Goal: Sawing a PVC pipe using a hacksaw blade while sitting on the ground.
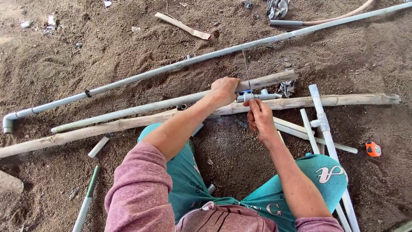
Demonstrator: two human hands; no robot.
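I squat on sandy ground. My left hand [224, 91] is closed around a grey plastic pipe [128, 110] that lies slanted across the ground in front of my knees. My right hand [259, 117] sits just below and to the right of it, pinching a thin dark strip [246, 64], a blade or a cord, I cannot tell which. The strip runs up across the pipe beside my left hand. A short white pipe piece with a blue part [257, 96] lies between the two hands, on a long wooden pole [343, 101].
A long grey pipe [141, 76] with an elbow at its left end crosses behind. White pipes [322, 124] lie crossed at the right, near an orange tape measure [373, 149]. Short pipe offcuts [98, 147], a wood scrap [184, 26] and a hose [339, 17] are scattered about.
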